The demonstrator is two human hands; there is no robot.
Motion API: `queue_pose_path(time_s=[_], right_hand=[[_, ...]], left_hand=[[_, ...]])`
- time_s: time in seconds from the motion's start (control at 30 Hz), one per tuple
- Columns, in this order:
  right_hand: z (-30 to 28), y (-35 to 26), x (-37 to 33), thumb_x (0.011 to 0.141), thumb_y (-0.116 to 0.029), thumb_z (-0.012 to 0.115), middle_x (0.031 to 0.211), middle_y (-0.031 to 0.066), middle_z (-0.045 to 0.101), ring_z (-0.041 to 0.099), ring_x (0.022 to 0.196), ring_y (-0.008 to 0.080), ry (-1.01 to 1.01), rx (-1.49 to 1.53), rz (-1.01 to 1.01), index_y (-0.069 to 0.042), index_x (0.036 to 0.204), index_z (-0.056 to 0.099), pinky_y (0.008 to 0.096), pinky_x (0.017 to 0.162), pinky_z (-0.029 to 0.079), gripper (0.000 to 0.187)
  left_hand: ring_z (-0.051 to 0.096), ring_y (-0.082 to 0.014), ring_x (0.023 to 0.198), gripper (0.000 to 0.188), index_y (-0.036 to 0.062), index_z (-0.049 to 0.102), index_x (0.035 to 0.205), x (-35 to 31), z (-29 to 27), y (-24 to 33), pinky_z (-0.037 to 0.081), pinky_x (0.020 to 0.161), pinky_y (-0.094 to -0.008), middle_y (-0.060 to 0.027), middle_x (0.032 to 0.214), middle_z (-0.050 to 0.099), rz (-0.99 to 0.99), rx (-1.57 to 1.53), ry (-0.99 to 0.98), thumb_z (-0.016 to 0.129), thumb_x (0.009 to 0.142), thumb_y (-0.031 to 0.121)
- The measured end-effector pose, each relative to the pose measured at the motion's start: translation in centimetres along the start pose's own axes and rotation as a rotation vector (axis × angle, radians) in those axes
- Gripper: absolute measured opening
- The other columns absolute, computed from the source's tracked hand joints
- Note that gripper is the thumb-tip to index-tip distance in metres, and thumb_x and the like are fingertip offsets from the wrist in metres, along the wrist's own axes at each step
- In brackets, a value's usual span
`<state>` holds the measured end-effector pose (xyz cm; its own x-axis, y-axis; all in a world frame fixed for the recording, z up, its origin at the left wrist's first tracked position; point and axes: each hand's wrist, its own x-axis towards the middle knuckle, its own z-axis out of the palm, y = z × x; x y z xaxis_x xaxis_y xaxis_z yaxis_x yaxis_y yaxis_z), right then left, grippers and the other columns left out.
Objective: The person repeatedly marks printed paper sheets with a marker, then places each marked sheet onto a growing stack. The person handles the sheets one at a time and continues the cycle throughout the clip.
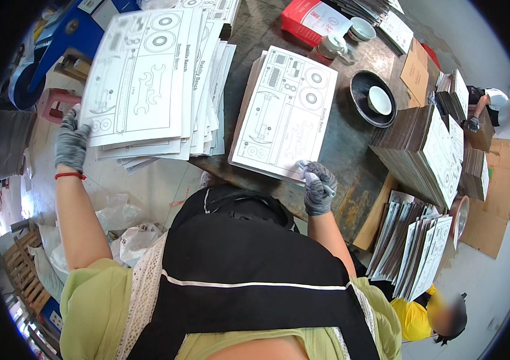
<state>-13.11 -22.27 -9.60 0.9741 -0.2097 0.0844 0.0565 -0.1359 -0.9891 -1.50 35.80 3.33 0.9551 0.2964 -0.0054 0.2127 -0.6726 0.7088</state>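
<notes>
Gloves cover both my hands, grey knit, likely for grip on slick paper. My left hand (72, 143) clamps the lower left corner of a fanned stack of printed sheets (147, 84), holding it steady where it overhangs the table (345, 150) edge. My right hand (319, 187) pinches the near corner of the top sheet on a second, squared pile (285, 114) just in front of me, fingers closed on that corner. The hands sit well apart. Beyond, a dark bowl (363, 84) holds a small white dish (380, 99), and more printed stacks (435, 156) stand on edge at right.
</notes>
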Motion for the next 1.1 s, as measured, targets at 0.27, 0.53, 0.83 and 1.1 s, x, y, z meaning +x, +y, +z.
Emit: queue_pose_path(time_s=[0.27,0.53,0.83,1.1], right_hand=[[1.4,-0.8,5.0,0.078,-0.014,0.056,0.065,0.0071,0.058,0.062,0.071,0.0186,-0.075,0.177,-0.061,0.000,0.072,0.062,0.0322,0.070,0.049,0.016],[6.6,0.8,14.6,0.077,-0.006,0.055,0.067,0.0042,0.058,0.060,0.070,0.0176,0.148,0.501,-0.052,-0.001,0.066,0.059,0.0342,0.077,0.051,0.013],[7.9,3.5,11.8,0.075,-0.013,0.060,0.105,0.0159,0.065,0.062,0.100,0.0316,-0.012,-0.206,-0.253,-0.003,0.100,0.065,0.0360,0.090,0.047,0.027],[7.6,-0.1,-3.5,0.070,-0.013,0.059,0.090,0.0150,0.061,0.060,0.095,0.0329,-0.187,-0.393,-0.397,-0.005,0.079,0.057,0.0411,0.083,0.049,0.012]], left_hand=[[0.058,-0.0332,0.100,0.030,0.0125,0.064,0.107,-11.2,20.2,17.7,0.044,0.092,-0.0434,-0.0147,0.103,0.062,0.982,-0.136,-0.751,0.062,0.082,0.029],[0.015,-0.0317,0.142,0.105,0.0145,0.023,0.147,-11.3,33.6,15.9,0.003,0.114,-0.0513,-0.0165,0.153,0.018,0.725,0.573,-0.862,0.062,0.067,0.069],[0.015,-0.0311,0.142,0.108,0.0076,0.021,0.147,-11.6,35.5,14.8,0.002,0.114,-0.0510,-0.0162,0.153,0.017,0.768,0.689,-0.788,0.049,0.069,0.078],[0.015,-0.0297,0.142,0.093,0.0072,0.021,0.147,-12.1,35.3,14.8,0.002,0.115,-0.0488,-0.0152,0.153,0.018,0.740,0.701,-0.760,0.059,0.076,0.055]])
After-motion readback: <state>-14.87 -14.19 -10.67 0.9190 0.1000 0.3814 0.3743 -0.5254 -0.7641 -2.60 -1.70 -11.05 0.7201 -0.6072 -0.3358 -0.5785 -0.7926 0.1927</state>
